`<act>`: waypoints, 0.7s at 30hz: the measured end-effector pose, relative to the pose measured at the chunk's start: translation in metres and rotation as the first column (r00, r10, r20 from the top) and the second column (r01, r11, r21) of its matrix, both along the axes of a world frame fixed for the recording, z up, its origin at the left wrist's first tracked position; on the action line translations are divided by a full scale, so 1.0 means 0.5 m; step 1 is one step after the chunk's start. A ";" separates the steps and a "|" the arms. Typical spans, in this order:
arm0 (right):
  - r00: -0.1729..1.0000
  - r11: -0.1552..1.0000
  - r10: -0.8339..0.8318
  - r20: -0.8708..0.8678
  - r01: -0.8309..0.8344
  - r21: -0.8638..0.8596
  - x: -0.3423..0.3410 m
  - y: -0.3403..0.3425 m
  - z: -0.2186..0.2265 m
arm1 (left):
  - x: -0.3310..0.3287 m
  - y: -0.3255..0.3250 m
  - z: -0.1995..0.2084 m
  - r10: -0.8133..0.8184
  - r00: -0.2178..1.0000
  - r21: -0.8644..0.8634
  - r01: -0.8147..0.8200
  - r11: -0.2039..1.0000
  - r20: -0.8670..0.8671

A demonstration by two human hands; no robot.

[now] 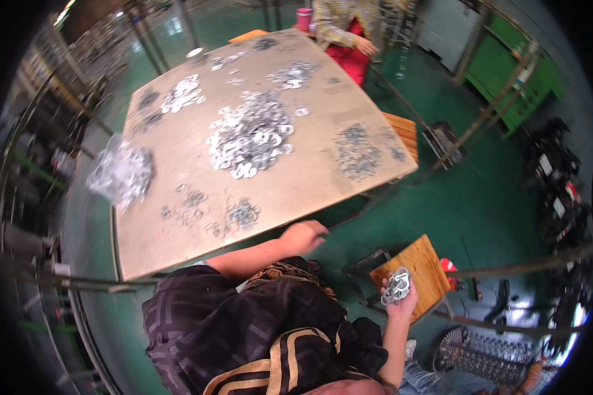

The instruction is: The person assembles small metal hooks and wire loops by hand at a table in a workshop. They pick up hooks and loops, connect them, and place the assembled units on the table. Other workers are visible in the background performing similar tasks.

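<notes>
Out to the right, my right hand (402, 305) is turned palm up with its fingers curled around a bunch of silver metal rings (396, 286), some of them oval. It hangs over a small wooden stool (420, 263). My left hand (303, 237) is just off the table's near edge, its fingers curled in; whether anything is inside them is hidden. On the brown table (296, 178) lies a large heap of similar silver rings (250, 135) in the middle. Closest to my left hand is a small pile of thin, dark rings (244, 214).
Another person (349, 33) sits at the far side in a checked top. A clear plastic bag (120, 172) hangs over the table's left edge. More small metal parts (357, 153) lie at the right corner. A wire basket (484, 352) stands at lower right on the green floor (501, 204).
</notes>
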State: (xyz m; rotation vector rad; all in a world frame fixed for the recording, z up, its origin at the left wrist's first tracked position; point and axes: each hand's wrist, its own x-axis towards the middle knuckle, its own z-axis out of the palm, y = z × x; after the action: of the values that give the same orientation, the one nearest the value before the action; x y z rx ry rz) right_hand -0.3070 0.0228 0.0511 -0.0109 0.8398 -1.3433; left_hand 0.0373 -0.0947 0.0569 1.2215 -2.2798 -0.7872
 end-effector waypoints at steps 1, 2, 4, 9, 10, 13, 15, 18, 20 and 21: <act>0.997 0.998 0.069 0.022 -0.069 0.003 0.016 -0.032 -0.014 | 0.054 0.013 -0.011 0.191 0.982 -0.056 -0.191 0.980 -0.011; 0.990 0.991 0.135 0.043 -0.135 0.009 0.030 -0.059 -0.031 | 0.106 0.031 -0.030 0.371 0.928 -0.107 -0.372 0.922 -0.032; 0.958 0.960 0.278 0.077 -0.279 0.009 0.068 -0.108 -0.057 | 0.210 0.073 -0.040 0.602 0.798 -0.192 -0.591 0.783 0.000; 0.902 0.904 0.422 0.093 -0.426 0.034 0.209 -0.185 -0.070 | 0.332 0.174 -0.076 0.764 0.637 -0.435 -0.661 0.611 0.105; 0.882 0.886 0.460 0.101 -0.463 0.008 0.232 -0.194 -0.072 | 0.336 0.184 -0.074 0.771 0.625 -0.475 -0.645 0.599 0.122; 0.841 0.844 0.535 0.081 -0.537 -0.006 0.280 -0.208 -0.060 | 0.343 0.189 -0.111 0.794 0.591 -0.497 -0.651 0.573 0.141; 0.819 0.820 0.571 0.059 -0.572 0.017 0.306 -0.218 -0.055 | 0.342 0.187 -0.131 0.803 0.580 -0.483 -0.669 0.565 0.136; 0.815 0.815 0.579 -0.010 -0.579 -0.008 0.344 -0.248 -0.062 | 0.342 0.183 -0.136 0.779 0.618 -0.510 -0.638 0.577 0.109; 0.838 0.838 0.546 0.006 -0.546 0.002 0.385 -0.279 -0.050 | 0.349 0.186 -0.141 0.747 0.661 -0.519 -0.615 0.593 0.071; 0.841 0.841 0.541 -0.008 -0.541 -0.008 0.405 -0.295 -0.051 | 0.354 0.189 -0.150 0.740 0.671 -0.509 -0.625 0.593 0.038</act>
State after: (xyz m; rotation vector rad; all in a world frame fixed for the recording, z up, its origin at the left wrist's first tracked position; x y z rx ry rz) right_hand -0.1045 -0.1245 0.0259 -0.2449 0.7594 -0.8089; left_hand 0.2142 -0.0003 -0.0182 1.8344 -1.7239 0.2111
